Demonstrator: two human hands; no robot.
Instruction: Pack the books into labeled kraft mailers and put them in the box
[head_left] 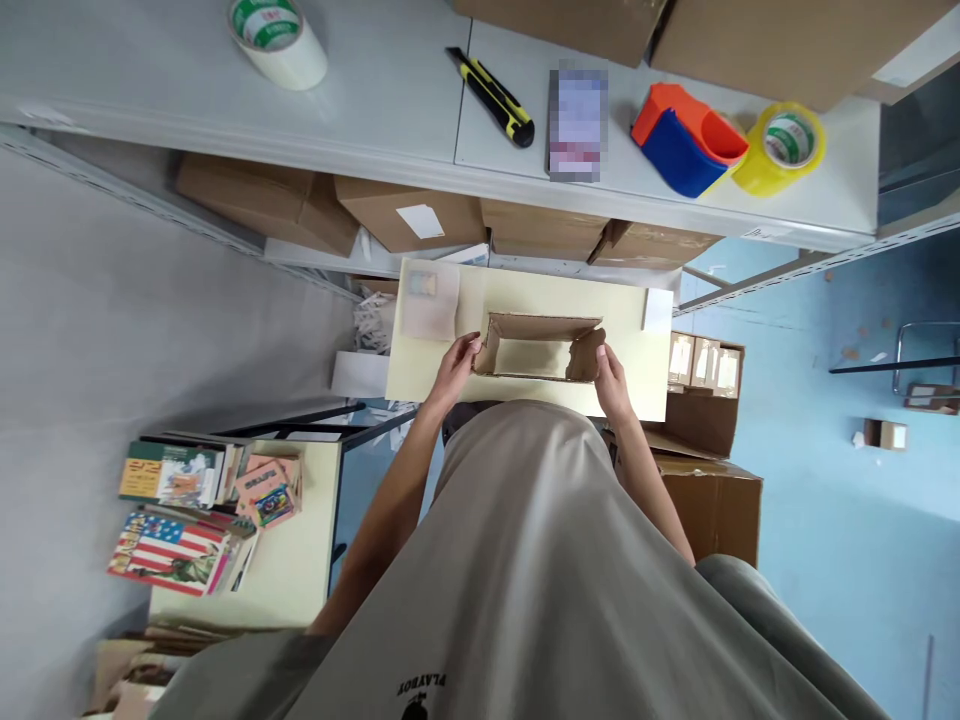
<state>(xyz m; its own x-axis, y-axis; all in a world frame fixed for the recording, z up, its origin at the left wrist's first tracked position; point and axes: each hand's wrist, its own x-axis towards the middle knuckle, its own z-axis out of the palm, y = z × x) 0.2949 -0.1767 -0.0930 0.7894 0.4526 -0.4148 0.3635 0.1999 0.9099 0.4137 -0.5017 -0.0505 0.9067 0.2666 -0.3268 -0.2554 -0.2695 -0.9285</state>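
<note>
Between my hands is a small brown cardboard box (pixel 544 325), seen as a frame of upright walls with the pale tabletop showing through its middle. My left hand (pixel 457 362) grips its left end, fingers pinched on the edge. At the right end, my right hand (pixel 612 380) holds the torn-looking side flap between thumb and fingers. The box is over a cream-coloured table (pixel 645 390) close against my body. A pinkish sheet of paper (pixel 431 315) lies left of the box, and a white slip (pixel 658 310) lies to its right.
On the grey shelf ahead sit a tape roll (pixel 289 55), a utility knife (pixel 495 100), a blurred phone-like rectangle (pixel 577 120), an orange-blue tape dispenser (pixel 686 145) and a yellow tape roll (pixel 780 150). Cartons (pixel 412 215) fill the lower shelf. Books (pixel 176 475) are stacked at left; open cartons (pixel 709 510) stand right.
</note>
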